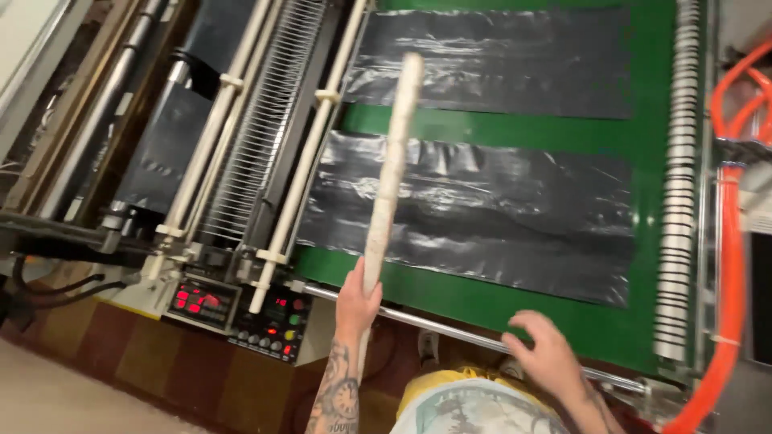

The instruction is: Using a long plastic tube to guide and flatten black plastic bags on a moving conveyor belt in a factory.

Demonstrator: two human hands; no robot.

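Head view: my left hand (pixel 358 299) fingers wrapped tight on a pale stick (pixel 392 173) angled far over black plastic sheets (pixel 474 213) on the green belt (pixel 643 145). Right hand (pixel 543 350) fingers spread, empty, near the metal rail (pixel 450 333). Best keep stick low, clear of rollers.

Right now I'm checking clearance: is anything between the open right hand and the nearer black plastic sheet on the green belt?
Only the metal rail along the belt edge crosses between the right hand and the black sheet.
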